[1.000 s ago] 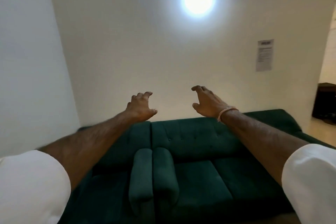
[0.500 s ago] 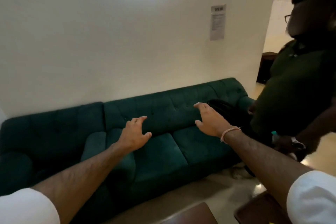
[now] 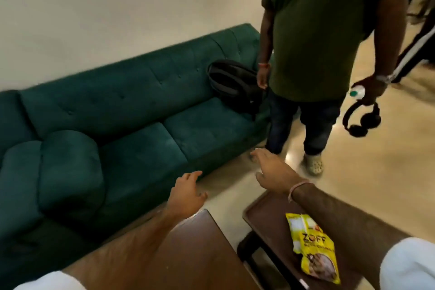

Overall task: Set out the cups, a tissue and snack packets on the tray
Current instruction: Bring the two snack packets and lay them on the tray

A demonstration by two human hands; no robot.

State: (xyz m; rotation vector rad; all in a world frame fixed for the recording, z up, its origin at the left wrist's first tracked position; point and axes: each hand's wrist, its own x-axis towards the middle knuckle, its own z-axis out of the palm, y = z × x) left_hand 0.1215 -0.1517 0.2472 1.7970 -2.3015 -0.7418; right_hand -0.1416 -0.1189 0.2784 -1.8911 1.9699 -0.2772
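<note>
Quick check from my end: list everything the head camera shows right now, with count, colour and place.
snack packet: one, yellow, lying flat on the tray under the right forearm
tray: one, dark brown, lower right on a dark stand
table: one, brown wood, bottom centre, left of the tray
sofa: one, dark green, along the wall on the left
backpack: one, black, on the sofa's far end
bystander: one, green shirt, standing top right beside the sofa
headphones: one pair, black, hanging from the bystander's hand
cups, tissue: none in view
left hand: open, empty, above the floor by the sofa
right hand: open, empty, beyond the tray's far edge
</note>
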